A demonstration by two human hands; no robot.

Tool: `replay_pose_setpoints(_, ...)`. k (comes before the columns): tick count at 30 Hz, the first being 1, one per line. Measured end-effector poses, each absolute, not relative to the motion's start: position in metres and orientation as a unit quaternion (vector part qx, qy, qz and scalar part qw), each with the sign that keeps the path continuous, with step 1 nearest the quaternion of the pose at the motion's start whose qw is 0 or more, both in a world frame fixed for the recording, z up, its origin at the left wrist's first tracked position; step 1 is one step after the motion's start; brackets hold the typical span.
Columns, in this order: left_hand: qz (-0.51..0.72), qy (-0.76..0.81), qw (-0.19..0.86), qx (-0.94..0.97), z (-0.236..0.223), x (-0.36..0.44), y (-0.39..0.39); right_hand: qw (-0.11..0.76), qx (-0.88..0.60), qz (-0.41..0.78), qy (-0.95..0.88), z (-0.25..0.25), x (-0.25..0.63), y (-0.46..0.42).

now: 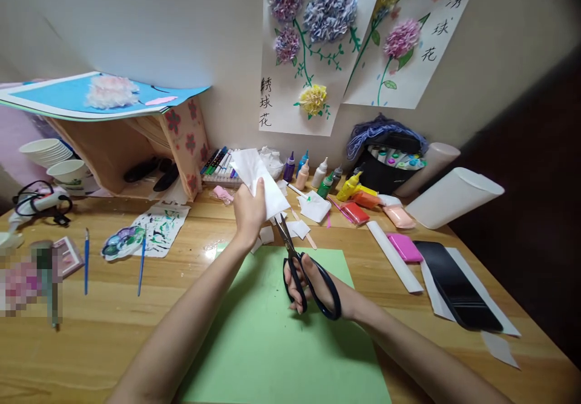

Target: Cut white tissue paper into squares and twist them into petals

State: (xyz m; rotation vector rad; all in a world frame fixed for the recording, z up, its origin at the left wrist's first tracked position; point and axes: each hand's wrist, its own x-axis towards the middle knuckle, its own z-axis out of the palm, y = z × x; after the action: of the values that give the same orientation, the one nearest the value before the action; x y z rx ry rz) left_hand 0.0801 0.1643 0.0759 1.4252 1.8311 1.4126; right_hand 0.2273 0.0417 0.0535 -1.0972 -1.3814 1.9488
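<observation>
My left hand [251, 209] pinches a folded piece of white paper [265, 180] between thumb and fingers, holding it up above the table. Black-handled scissors [290, 244] are in my right hand [313, 280], with the thumb through one loop and fingers through the other. Their blades point up and away from me, partly apart, and the tips meet the paper's lower corner. Whether the blades have cut into it I cannot tell. Below both hands lies a large green sheet [281, 343] on the wooden table.
Paint bottles [321, 173], markers [224, 163] and white scraps [297, 230] stand or lie behind the sheet. To the right are a pink clay packet [405, 248], a black phone [458, 286] and a paper roll [454, 197]. Brushes [86, 262] and a paint palette [122, 242] lie left.
</observation>
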Motion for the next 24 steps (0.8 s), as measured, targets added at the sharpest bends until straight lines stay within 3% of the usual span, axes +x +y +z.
replay_pose_setpoints(4,0.487,0.639,0.215,0.555,0.07,0.097,0.152,0.284,-0.421,0.696,-0.508,0.049,0.227,0.045)
replay_pose_setpoints(24,0.465,0.633,0.224,0.577,0.067,0.1,0.151,0.257,-0.442,0.643,-0.57,0.042,0.234,0.047)
